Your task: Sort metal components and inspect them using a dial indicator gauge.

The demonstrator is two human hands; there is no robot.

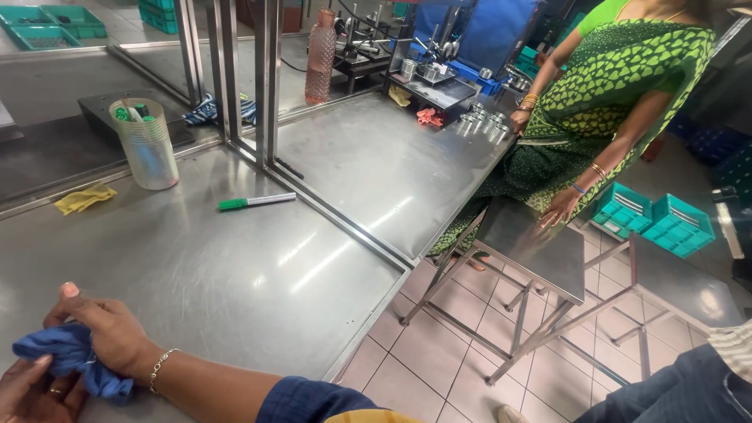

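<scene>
Nearest thing: blue cloth (74,362), one piece, bunched up at the near left corner of the steel table (235,274)
Right hand (106,329): lies over the cloth with fingers curled round it, thumb sticking up, bracelet at the wrist, blue sleeve further up the arm
Left hand (31,390): right at the bottom left edge, ring on one finger, fingertips pinching the near end of the same cloth
Hands together or apart: pretty much together, both closed on the cloth, which sits between them and droops out on the right side
Markers: one green-capped marker (256,201) lying loose mid-table, well beyond the hands, plus a few more standing in the clear plastic cup (149,145) at the far left, can't count those exactly
Other rags: one yellow cloth (84,197) at the left edge, near the cup
Bottle: one reddish bottle (319,56) far back on the second table
Small metal cups (482,121): a cluster by the far right edge of that table, too small to count
Stool (533,243): one metal stool on the tiled floor to the right
Other person: one, in a green patterned dress, one hand (560,207) resting on the stool
Crates: two teal crates (654,219) on the floor at far right
Room to move: wide bare steel between the hands and the marker, and the table's right edge drops off to the floor just past the right forearm
</scene>
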